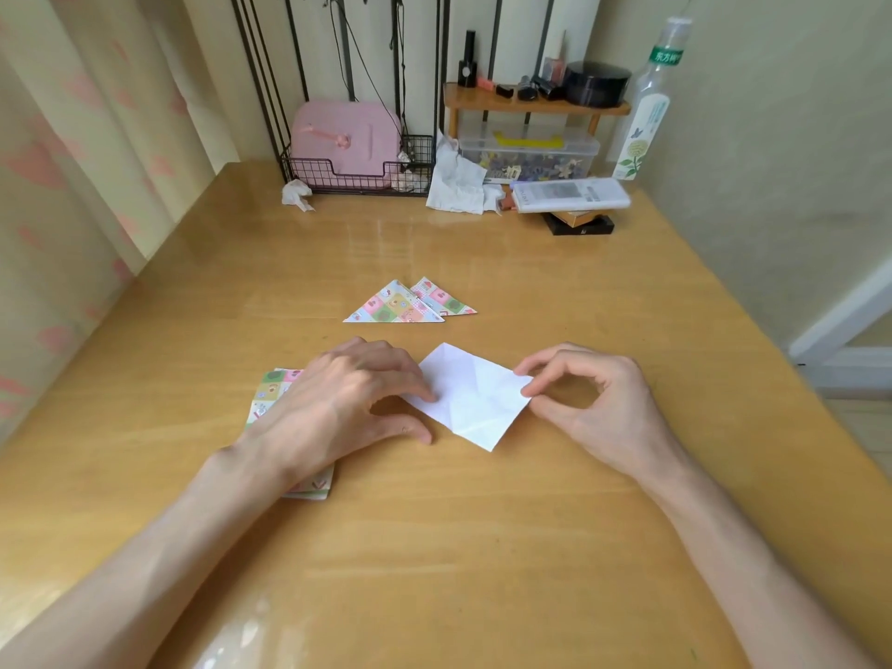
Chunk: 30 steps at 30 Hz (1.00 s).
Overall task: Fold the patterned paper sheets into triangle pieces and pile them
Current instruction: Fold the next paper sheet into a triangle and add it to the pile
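L hand is seen arched over the counter, fingers bent, fingertips pressed down on the left corner of a sheet. Its thumb is set on the wood just beside the sheet's near-left edge, and nothing is gripped by it. R hand is held at the opposite side: the sheet's right corner is pinched btwn thumb and index, other fingers curled loosely behind. Sheet is laid white side up, turned like a diamond, approx. centre of the counter btwn both hands, w/ crease lines crossing it. Whether the pinched corner is lifted off the wood can't be told.

Under the L wrist and palm a stack of patterned sheets is partly covered; pastel squares are shown at its far-left corner, and its near edge is seen by the forearm.

Further back, past the hands, two folded triangles are laid flat, pattern up. Front triangle is overlapped onto back triangle, which is offset to the right, so the pile is loose rather than squared.

At the far edge, by the wall, are set a crumpled tissue and a wire basket w/ a pink case stood in it. Right of these are a clear plastic box under a small wooden shelf loaded w/ small cosmetics, and a tall clear bottle.
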Tool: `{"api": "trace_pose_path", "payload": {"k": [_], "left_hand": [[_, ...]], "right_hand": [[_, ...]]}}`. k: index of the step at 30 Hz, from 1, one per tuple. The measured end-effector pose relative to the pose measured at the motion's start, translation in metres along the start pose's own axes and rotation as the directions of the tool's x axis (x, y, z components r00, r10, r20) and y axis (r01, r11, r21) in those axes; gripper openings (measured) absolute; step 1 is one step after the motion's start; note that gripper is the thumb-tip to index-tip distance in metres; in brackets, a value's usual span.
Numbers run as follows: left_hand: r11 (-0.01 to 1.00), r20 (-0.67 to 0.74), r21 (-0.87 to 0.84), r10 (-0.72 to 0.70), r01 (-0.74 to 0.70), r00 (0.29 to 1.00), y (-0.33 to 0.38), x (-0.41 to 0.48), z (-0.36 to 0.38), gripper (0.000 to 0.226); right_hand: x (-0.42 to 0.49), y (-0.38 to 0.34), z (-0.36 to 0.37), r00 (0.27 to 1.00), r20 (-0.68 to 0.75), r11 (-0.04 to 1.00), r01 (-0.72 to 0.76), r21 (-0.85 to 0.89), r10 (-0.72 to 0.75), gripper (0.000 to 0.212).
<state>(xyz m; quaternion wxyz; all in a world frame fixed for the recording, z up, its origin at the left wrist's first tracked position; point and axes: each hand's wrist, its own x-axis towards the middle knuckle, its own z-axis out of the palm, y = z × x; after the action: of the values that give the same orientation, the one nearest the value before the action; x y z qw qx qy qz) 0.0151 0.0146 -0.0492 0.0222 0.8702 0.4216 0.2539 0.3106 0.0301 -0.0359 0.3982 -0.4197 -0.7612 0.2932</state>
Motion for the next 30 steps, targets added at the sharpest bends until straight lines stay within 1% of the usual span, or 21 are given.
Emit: {"api": "trace_pose_path", "payload": {"k": [2, 5, 6, 8, 10, 13, 15, 19, 22, 26, 30], "left_hand": [[1.000, -0.031, 0.015, 0.008, -0.007, 0.999, 0.001, 0.000, 0.000, 0.034], [0.998, -0.082, 0.054, 0.012, -0.008, 0.997, 0.002, -0.001, -0.002, 0.014], [0.998, -0.093, 0.064, 0.018, -0.012, 0.996, 0.003, -0.001, -0.002, 0.012], [0.996, -0.110, 0.090, 0.038, -0.028, 0.993, 0.004, 0.000, -0.002, 0.014], [0.993, -0.119, 0.113, 0.034, -0.020, 0.992, 0.007, 0.000, -0.002, 0.018], [0.994, -0.105, 0.089, -0.050, 0.059, 0.993, 0.013, 0.002, -0.004, 0.024], [0.993, -0.075, 0.067, -0.087, 0.092, 0.993, 0.016, 0.002, -0.006, 0.027], [0.997, 0.044, 0.038, -0.071, 0.069, 0.997, 0.016, 0.001, -0.008, 0.032], [0.999, 0.049, 0.020, -0.043, 0.043, 0.998, 0.015, 0.000, -0.009, 0.027], [1.000, -0.005, 0.022, 0.019, -0.019, 1.000, 0.015, 0.000, -0.011, 0.010], [0.997, -0.019, 0.043, 0.062, -0.061, 0.998, 0.017, 0.000, -0.009, 0.008]], "right_hand": [[0.001, 0.001, 0.000, 1.000, -0.022, 0.999, 0.007, 0.034, -0.006, 0.027], [0.000, 0.000, 0.001, 1.000, -0.024, 0.999, 0.012, 0.050, -0.011, 0.027], [0.000, 0.000, 0.002, 1.000, -0.023, 0.999, 0.010, 0.049, -0.009, 0.026], [0.000, -0.001, 0.002, 1.000, -0.021, 0.999, 0.017, 0.042, -0.016, 0.025], [0.000, -0.003, 0.001, 0.999, -0.006, 0.999, 0.054, 0.008, -0.054, 0.026], [-0.001, -0.008, 0.005, 0.991, 0.040, 0.989, 0.127, -0.080, -0.124, 0.026], [-0.003, -0.010, 0.009, 0.983, 0.064, 0.975, 0.180, -0.134, -0.172, 0.026], [-0.006, -0.011, 0.016, 0.970, 0.080, 0.944, 0.242, -0.223, -0.229, 0.029], [-0.006, -0.009, 0.017, 0.967, 0.081, 0.924, 0.256, -0.285, -0.243, 0.030], [-0.006, -0.006, 0.015, 0.965, 0.069, 0.915, 0.263, -0.306, -0.254, 0.026], [-0.005, -0.005, 0.014, 0.970, 0.069, 0.912, 0.245, -0.329, -0.235, 0.022]]}}
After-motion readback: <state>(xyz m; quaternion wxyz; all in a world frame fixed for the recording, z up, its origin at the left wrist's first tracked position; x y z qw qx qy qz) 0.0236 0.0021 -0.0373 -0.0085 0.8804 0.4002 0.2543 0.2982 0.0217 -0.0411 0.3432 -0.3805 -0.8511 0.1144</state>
